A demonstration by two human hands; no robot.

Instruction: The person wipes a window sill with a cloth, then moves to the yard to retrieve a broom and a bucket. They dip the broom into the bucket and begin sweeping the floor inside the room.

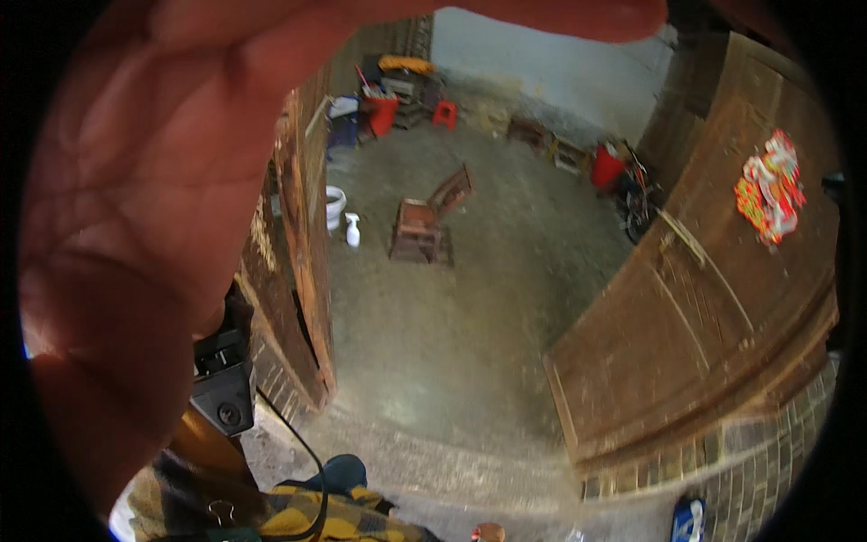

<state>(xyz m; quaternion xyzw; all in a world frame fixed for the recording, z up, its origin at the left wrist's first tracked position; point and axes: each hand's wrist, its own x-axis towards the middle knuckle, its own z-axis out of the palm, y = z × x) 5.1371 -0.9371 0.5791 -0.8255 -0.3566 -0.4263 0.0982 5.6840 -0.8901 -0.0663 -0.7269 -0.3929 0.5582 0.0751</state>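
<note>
My left hand (149, 183) looms very close to the lens, its bare palm filling the left side and a finger stretching across the top; no object shows in it. Beside the palm is a black device (227, 406) with a round lens and a cable, near a yellow-and-black plaid sleeve (196, 467). What seems to be my right hand (489, 532) shows as a small patch of skin at the bottom rim, with something red beside it; most is cut off. Beyond the doorway, a wooden chair (420, 217) with a slanted back stands on the concrete floor (488, 311).
A wooden door (630, 345) with a colourful decoration is at right, another door panel (305, 237) at left. A white spray bottle (353, 230) stands beside a white bucket (334, 206). Farther back are a red stool (445, 115), red bins (381, 116) and a bicycle (637, 200).
</note>
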